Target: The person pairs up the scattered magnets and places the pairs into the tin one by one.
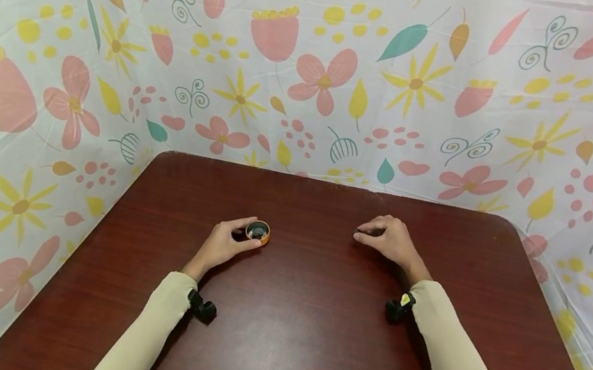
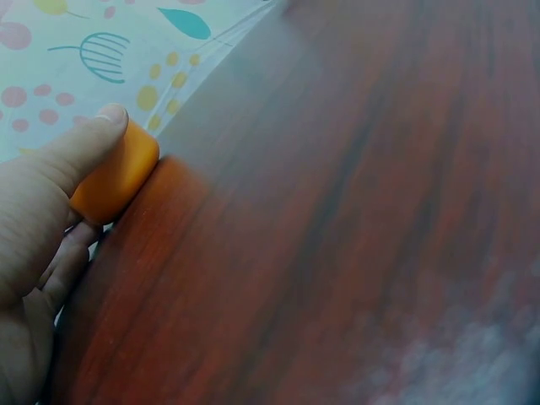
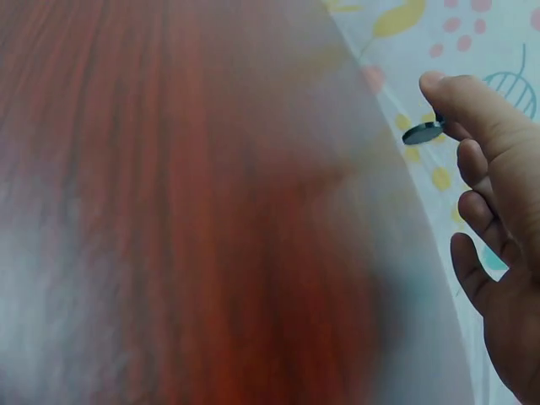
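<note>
My left hand (image 1: 222, 243) holds a small round orange container (image 2: 118, 177) between thumb and fingers, at the left of the table's middle. Its top is open in the head view, and something dark and shiny shows inside the orange rim (image 1: 267, 238). Across the table, my right hand (image 1: 389, 238) pinches a small, thin, dark grey disc (image 3: 422, 133) between thumb and index finger. The disc is tilted, with part of it hidden by the fingertips. In the right wrist view the other fingers (image 3: 483, 221) are bent loosely below.
Both hands are over a dark red-brown wooden table (image 1: 299, 315) with rounded far corners. A white cloth (image 1: 315, 142) with flower prints hangs behind and along both sides. Black wrist cameras (image 1: 202, 308) are strapped over the cream sleeves (image 1: 149, 323).
</note>
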Demonstrator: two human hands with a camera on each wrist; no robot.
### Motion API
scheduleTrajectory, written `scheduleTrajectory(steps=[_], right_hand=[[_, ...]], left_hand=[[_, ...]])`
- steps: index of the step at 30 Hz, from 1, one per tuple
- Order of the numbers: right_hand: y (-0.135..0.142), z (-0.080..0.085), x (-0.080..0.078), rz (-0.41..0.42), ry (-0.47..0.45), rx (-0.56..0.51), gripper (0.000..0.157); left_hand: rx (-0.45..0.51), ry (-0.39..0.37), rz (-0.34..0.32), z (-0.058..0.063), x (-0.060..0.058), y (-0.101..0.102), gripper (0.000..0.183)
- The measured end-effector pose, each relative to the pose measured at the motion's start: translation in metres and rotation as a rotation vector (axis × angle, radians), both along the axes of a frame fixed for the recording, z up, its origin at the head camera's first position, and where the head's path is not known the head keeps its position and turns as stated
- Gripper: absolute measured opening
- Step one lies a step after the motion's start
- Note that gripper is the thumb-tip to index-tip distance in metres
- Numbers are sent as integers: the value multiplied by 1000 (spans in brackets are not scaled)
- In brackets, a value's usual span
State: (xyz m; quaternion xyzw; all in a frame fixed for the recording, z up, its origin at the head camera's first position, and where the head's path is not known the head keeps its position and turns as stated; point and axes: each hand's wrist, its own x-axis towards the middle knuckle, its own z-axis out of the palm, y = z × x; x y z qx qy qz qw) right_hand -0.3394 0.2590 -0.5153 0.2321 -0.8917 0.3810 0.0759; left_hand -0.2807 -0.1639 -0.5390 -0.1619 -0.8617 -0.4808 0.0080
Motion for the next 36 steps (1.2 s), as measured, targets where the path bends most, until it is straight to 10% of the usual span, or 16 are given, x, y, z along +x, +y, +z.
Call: scheduleTrajectory(steps=[24, 36], right_hand=[[-106, 48, 0, 260, -72, -140, 19], [-173, 29, -19, 337, -111, -114, 23]], left_hand=[[4, 11, 2, -4, -3, -1, 69], [0, -9, 17, -3, -4, -1, 67]])
